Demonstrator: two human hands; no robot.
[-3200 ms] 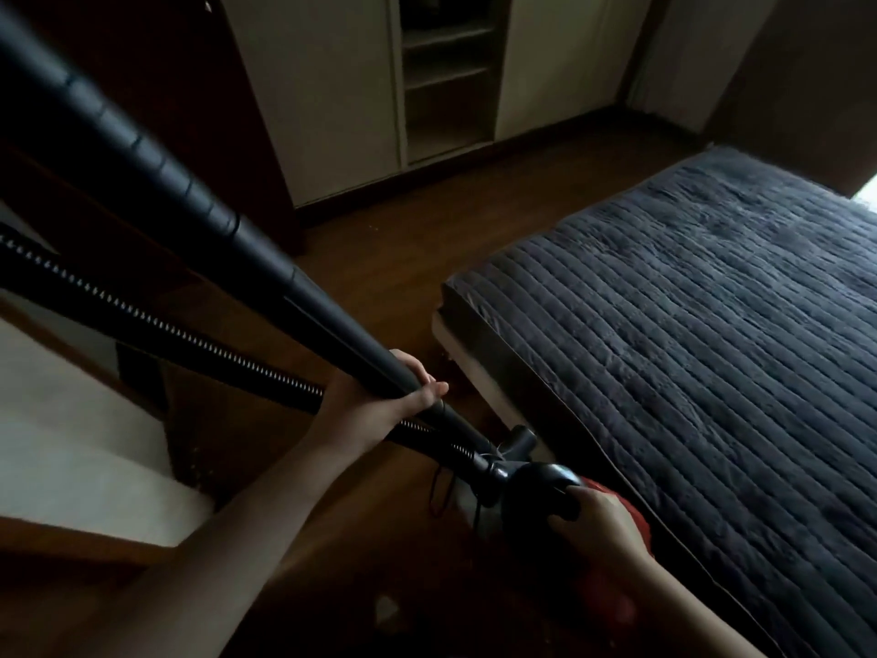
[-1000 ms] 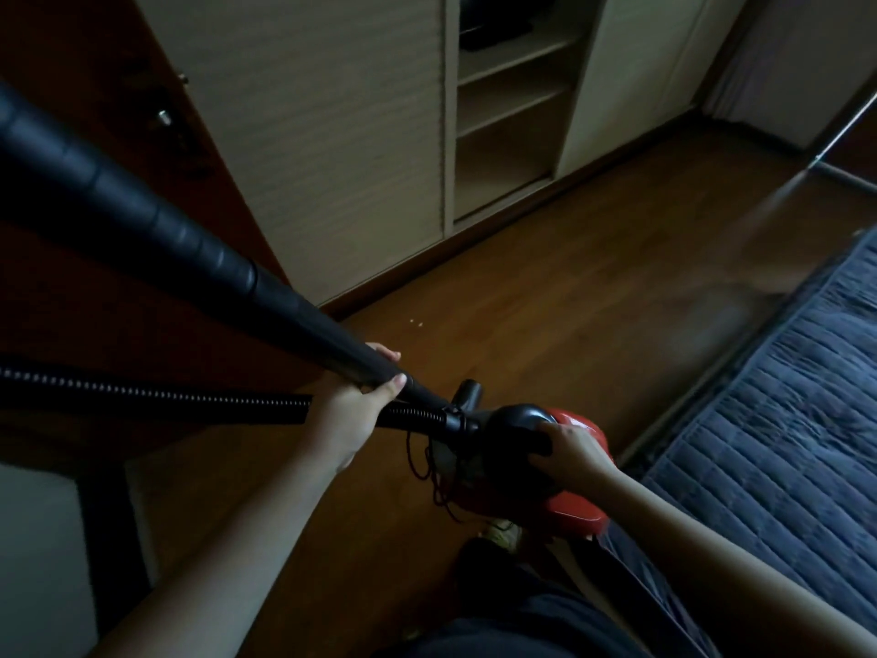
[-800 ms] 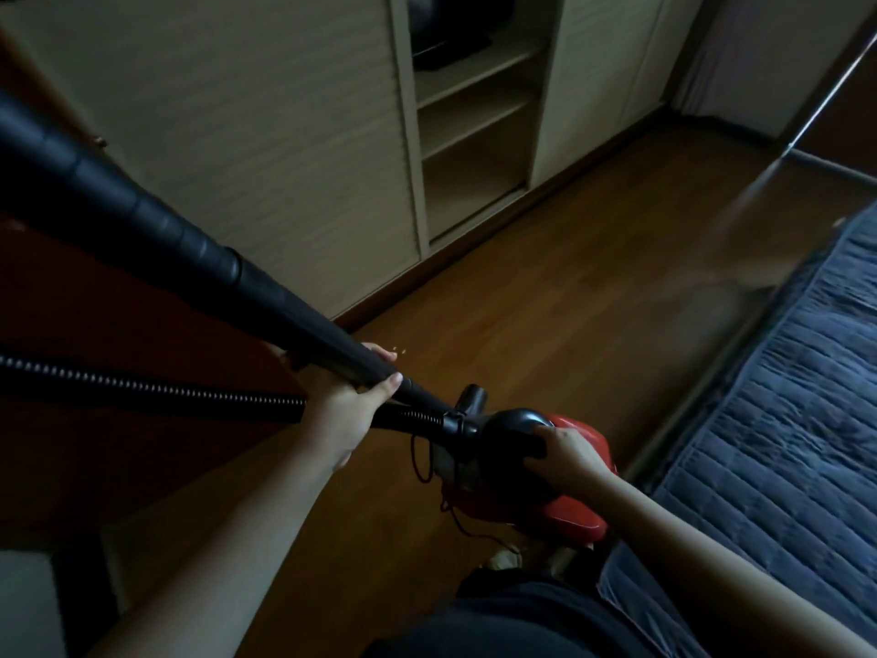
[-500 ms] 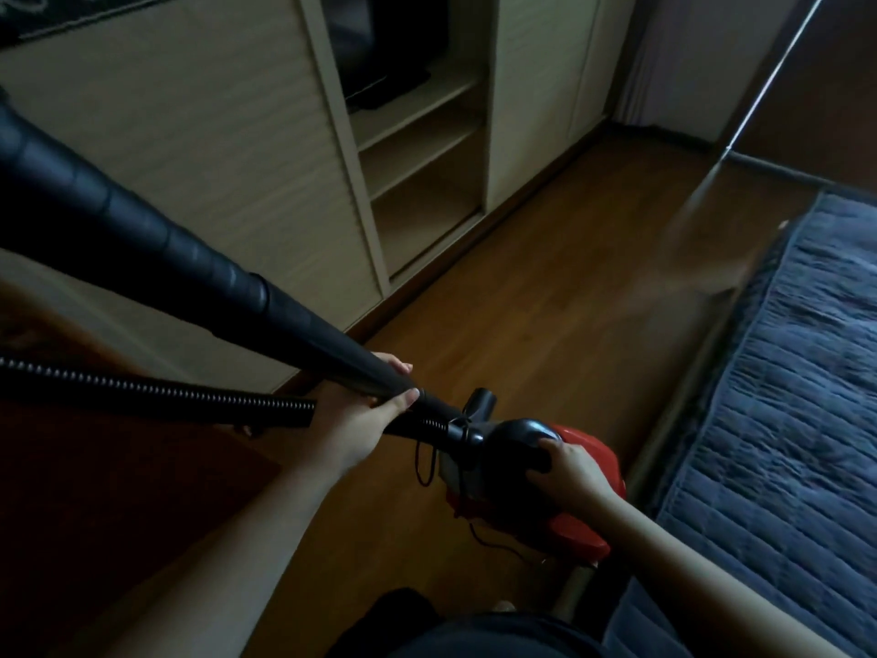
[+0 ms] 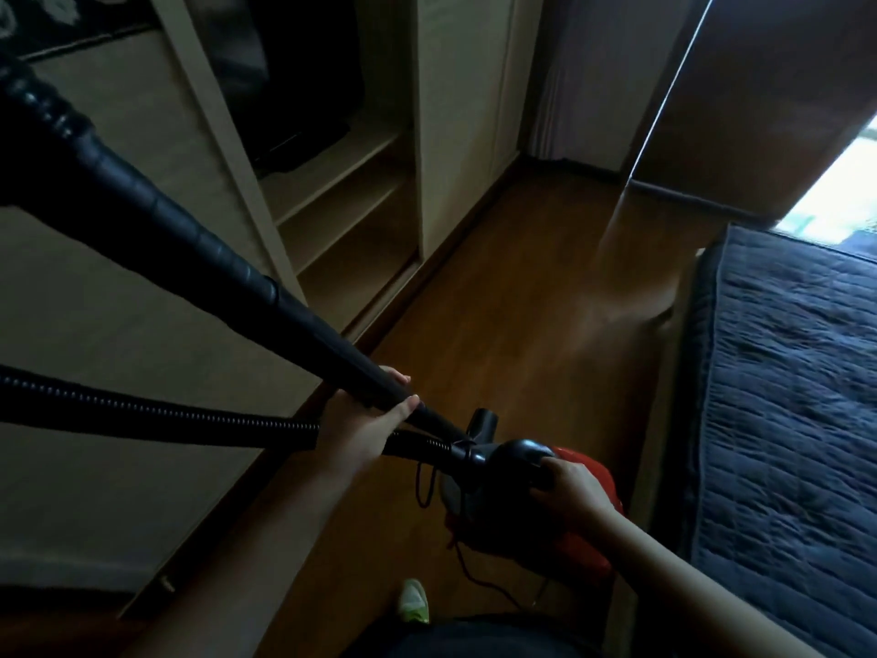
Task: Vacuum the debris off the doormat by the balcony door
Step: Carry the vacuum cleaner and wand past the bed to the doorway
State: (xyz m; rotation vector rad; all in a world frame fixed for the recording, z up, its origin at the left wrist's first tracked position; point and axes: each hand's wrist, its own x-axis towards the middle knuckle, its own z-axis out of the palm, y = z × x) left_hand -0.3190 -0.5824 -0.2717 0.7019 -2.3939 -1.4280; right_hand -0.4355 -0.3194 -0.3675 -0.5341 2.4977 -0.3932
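You carried the red vacuum body [image 5: 588,520] above the wooden floor [image 5: 522,301], your right hand [image 5: 572,482] curled round its glossy black handle. Your left hand [image 5: 370,429] wrapped the smooth black wand [image 5: 199,239], the ribbed hose [image 5: 156,420] beneath. Pale cabinets [image 5: 460,116] stood left, a quilted dark bed [image 5: 788,372] right. No writing was readable.

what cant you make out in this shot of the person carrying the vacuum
Head view only:
- Doormat and debris: not in frame.
- Balcony door: only a bright strip at the right edge shows; the rest is cut off.
- Wand: its far end and nozzle run off the top-left corner.
- Hose: leaves the left edge.
- Vacuum body: partly covered by the right hand; controls too dark.
- Left hand: fingers hidden behind the wand.
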